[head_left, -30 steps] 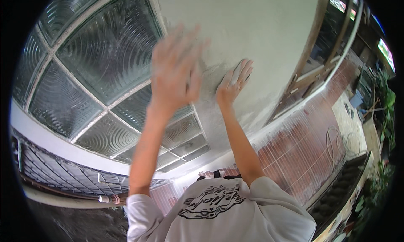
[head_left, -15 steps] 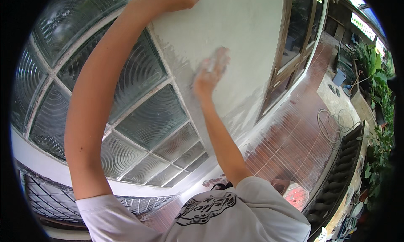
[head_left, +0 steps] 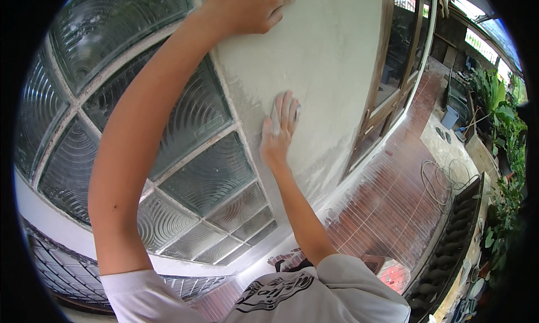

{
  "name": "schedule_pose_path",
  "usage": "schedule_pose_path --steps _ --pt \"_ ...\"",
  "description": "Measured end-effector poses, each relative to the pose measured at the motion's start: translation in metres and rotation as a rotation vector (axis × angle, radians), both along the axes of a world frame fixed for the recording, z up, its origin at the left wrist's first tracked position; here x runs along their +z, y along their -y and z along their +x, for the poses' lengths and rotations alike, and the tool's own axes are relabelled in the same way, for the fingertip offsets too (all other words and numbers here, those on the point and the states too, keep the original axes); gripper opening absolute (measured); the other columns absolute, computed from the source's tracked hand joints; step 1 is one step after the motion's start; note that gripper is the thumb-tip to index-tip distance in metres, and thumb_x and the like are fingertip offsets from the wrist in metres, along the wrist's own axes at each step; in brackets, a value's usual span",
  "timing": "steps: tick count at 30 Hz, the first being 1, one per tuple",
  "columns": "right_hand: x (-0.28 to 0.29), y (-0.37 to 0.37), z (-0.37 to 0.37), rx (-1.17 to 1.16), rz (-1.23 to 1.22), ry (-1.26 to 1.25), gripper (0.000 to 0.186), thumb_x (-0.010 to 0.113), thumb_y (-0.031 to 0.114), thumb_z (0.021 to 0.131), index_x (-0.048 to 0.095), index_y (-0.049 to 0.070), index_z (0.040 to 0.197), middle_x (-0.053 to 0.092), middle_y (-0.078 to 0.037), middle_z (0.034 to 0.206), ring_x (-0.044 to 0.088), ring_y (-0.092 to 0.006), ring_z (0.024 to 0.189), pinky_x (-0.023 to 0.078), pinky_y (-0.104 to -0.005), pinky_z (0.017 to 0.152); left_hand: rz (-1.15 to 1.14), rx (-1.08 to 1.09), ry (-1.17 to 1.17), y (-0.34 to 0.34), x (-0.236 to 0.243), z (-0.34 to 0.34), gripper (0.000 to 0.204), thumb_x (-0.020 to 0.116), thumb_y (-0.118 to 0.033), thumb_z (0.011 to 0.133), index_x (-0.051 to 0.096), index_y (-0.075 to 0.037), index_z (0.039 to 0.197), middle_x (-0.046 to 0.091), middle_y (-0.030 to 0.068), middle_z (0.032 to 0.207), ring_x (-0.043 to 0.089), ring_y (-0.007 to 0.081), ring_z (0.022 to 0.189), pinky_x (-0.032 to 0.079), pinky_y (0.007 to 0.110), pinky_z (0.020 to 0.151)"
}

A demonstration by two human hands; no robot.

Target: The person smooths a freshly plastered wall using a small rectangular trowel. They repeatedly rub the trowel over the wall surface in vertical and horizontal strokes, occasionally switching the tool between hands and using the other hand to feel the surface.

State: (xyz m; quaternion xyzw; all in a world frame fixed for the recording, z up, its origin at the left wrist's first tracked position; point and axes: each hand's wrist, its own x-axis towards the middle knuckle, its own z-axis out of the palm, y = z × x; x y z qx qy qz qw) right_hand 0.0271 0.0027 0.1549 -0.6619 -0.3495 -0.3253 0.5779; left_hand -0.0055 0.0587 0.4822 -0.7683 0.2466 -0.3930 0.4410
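Note:
My right hand (head_left: pixel 279 129) lies against a pale plastered wall (head_left: pixel 331 70), fingers stretched upward and slightly apart. White dust coats the fingers. A pale patch shows beside the thumb and at the far edge of the fingers; whether it is dust or a thin sheet under the hand, I cannot tell. Higher up, my left hand (head_left: pixel 247 9) is closed against the same wall, its fingers curled and whitish, partly cut off by the upper edge. What those fingers hold, if anything, is hidden. Rougher grey patches border the wall near the glass.
Left of the wall is a glass block window (head_left: pixel 208 171) with pale joints. Wooden-framed doors (head_left: pixel 387 81) stand to the right. Below runs a red tiled floor (head_left: pixel 387 194) with a coiled hose (head_left: pixel 435 180), a dark balustrade (head_left: pixel 449 244) and plants (head_left: pixel 505 121) beyond.
My right hand has moved down the wall and now shows sharply instead of blurred. More of my left hand is in view, farther right and lower in the picture.

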Motion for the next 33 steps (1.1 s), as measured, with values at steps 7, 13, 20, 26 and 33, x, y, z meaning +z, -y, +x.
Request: schedule_pose_path --steps 7,13,20,26,33 --pt "0.001 -0.002 0.006 -0.007 0.257 -0.226 0.055 0.034 0.035 0.106 0.035 0.01 0.155 0.02 -0.011 0.165 0.015 -0.0385 0.151 0.007 -0.0523 0.122 -0.053 0.02 -0.024 0.0 -0.001 0.001 0.035 0.056 -0.024 0.084 0.071 -0.003 0.107 0.065 0.0126 0.129 0.053 0.0295 0.129 0.034 0.047 0.115" --pt "0.008 -0.007 -0.007 -0.058 0.108 -0.009 0.056 0.031 0.034 0.107 0.032 0.004 0.154 0.019 -0.014 0.165 0.01 -0.0371 0.152 0.005 -0.0491 0.122 -0.052 -0.001 -0.048 -0.001 0.0 -0.001 0.035 0.056 -0.025 0.085 0.072 -0.002 0.106 0.066 0.0126 0.128 0.053 0.0288 0.129 0.032 0.046 0.115" --pt "0.043 -0.016 0.007 -0.01 0.279 -0.165 0.055 0.029 0.037 0.106 0.036 0.009 0.153 0.023 -0.012 0.164 0.013 -0.0339 0.152 0.004 -0.0486 0.122 -0.067 0.014 0.003 0.001 -0.004 0.007 0.036 0.055 -0.026 0.086 0.072 -0.002 0.107 0.065 0.0121 0.129 0.052 0.0281 0.13 0.032 0.047 0.115" --pt "0.027 0.006 0.004 -0.022 0.261 -0.425 0.056 0.026 0.04 0.107 0.034 0.014 0.155 0.019 -0.011 0.165 0.013 -0.0341 0.153 0.004 -0.051 0.122 -0.058 0.005 0.005 0.0 -0.004 0.002 0.036 0.056 -0.025 0.084 0.072 -0.002 0.107 0.065 0.0117 0.129 0.051 0.0286 0.131 0.032 0.048 0.115" --pt "0.035 -0.013 0.001 -0.01 0.101 -0.174 0.062 0.023 0.046 0.107 0.024 0.009 0.158 0.012 -0.014 0.166 0.007 -0.0332 0.153 0.004 -0.0452 0.123 -0.063 0.036 0.018 0.003 -0.007 0.004 0.037 0.057 -0.025 0.083 0.072 -0.001 0.106 0.064 0.0123 0.13 0.051 0.0297 0.131 0.032 0.049 0.115"
